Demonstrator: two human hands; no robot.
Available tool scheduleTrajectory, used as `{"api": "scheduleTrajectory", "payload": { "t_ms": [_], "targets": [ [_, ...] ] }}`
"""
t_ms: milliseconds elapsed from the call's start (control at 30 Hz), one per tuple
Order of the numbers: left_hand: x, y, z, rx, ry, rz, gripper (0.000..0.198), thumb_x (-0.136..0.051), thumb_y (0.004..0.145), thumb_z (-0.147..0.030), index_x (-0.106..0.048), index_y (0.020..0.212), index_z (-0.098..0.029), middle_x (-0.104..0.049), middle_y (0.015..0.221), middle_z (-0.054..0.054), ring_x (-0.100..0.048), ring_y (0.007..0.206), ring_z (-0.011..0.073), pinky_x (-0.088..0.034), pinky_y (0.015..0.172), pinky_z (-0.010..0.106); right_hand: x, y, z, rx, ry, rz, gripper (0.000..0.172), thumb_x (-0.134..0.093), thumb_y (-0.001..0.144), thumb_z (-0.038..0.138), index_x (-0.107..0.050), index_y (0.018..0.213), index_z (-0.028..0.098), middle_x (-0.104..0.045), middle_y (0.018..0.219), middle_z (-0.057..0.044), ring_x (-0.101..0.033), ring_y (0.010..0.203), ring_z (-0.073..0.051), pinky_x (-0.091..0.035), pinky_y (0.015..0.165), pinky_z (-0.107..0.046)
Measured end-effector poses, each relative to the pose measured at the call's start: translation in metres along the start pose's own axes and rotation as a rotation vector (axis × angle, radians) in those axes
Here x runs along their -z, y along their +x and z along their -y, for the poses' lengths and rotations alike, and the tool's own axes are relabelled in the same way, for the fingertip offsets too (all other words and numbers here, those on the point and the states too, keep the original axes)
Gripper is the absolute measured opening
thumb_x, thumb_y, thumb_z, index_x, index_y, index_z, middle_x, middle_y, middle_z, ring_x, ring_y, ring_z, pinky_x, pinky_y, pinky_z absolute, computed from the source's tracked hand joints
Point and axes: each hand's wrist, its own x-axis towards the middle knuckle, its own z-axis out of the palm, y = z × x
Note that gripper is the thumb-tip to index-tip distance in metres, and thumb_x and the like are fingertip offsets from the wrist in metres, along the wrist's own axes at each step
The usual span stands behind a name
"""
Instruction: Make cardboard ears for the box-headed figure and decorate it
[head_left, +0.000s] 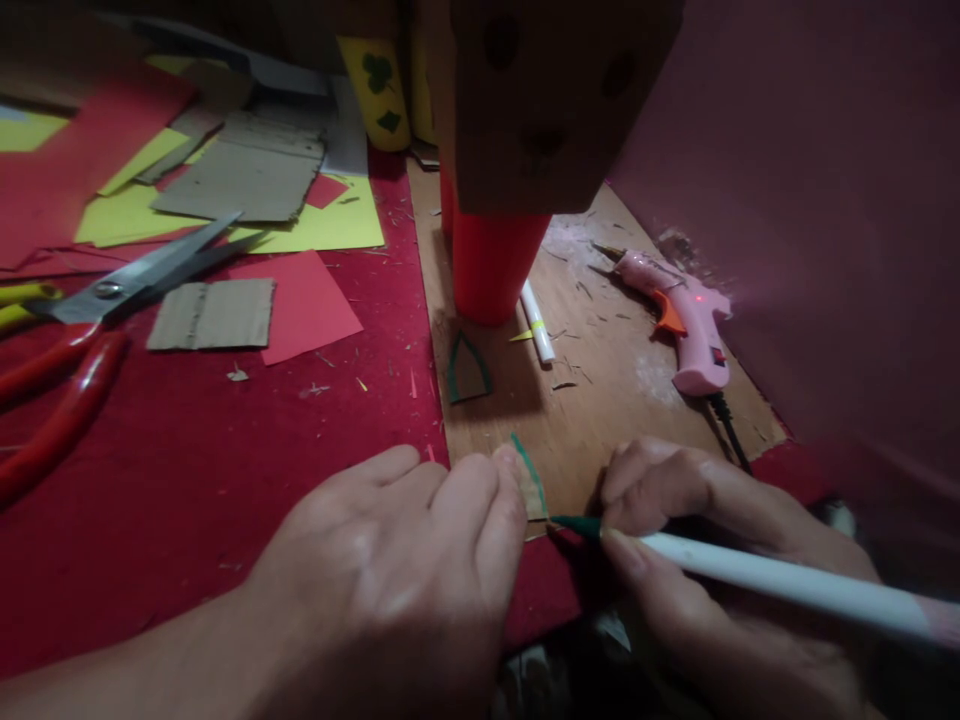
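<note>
In the head view my left hand (405, 540) has its fingers curled, with the fingertips pinning a small pointed piece of cardboard (532, 490) to the wooden board. A green line runs along the right edge of that piece; its left part is hidden under my fingers. My right hand (697, 560) grips a white brush pen (765, 575) with a green tip. The tip touches or hovers just by the lower right corner of the piece. Farther up the board lies another pointed cardboard piece (470, 370), outlined in green along its edges.
A pink glue gun (679, 310) with a lit red light lies right. A cardboard box form (555, 110) on red legs (495, 265) stands at the back, a white stick (538, 325) beside it. Red-handled scissors (112, 290), cardboard (247, 165) and coloured paper (311, 305) lie left.
</note>
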Motion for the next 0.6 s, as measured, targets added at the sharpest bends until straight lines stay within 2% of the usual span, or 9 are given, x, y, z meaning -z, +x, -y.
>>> {"api": "scheduleTrajectory", "payload": {
  "t_ms": [167,333,600],
  "targets": [
    [-0.0002,-0.0010,-0.0014,0.029,-0.004,-0.028,0.033,-0.030,0.101,-0.008,-0.061,0.111,-0.006,-0.067,0.072,0.002,-0.059,0.050,0.0176,-0.051,0.048,0.036,0.0035,0.0016,-0.0016,0.027,-0.100,0.108,0.022,-0.066,0.082,0.006,-0.057,0.078,0.026,-0.066,0.066,0.005,-0.067,0.058,-0.013,-0.051,0.053,-0.023],
    [0.0008,-0.0004,-0.0007,0.011,-0.008,-0.044,0.033,-0.032,0.101,-0.010,-0.062,0.113,-0.005,-0.066,0.071,0.002,-0.059,0.051,0.0181,-0.051,0.048,0.036,0.0069,0.0007,-0.0037,0.041,-0.129,0.140,0.023,-0.063,0.083,0.004,-0.055,0.080,0.026,-0.066,0.067,0.005,-0.066,0.057,-0.012,-0.053,0.054,-0.023],
    [0.0008,0.0020,-0.0023,0.044,-0.017,-0.026,0.031,-0.032,0.102,-0.009,-0.062,0.110,-0.006,-0.066,0.070,0.002,-0.057,0.049,0.0178,-0.051,0.047,0.036,0.0049,0.0013,-0.0013,0.022,-0.112,0.099,0.022,-0.067,0.082,0.007,-0.056,0.078,0.026,-0.067,0.067,0.006,-0.068,0.060,-0.012,-0.052,0.053,-0.020]
  ]
}}
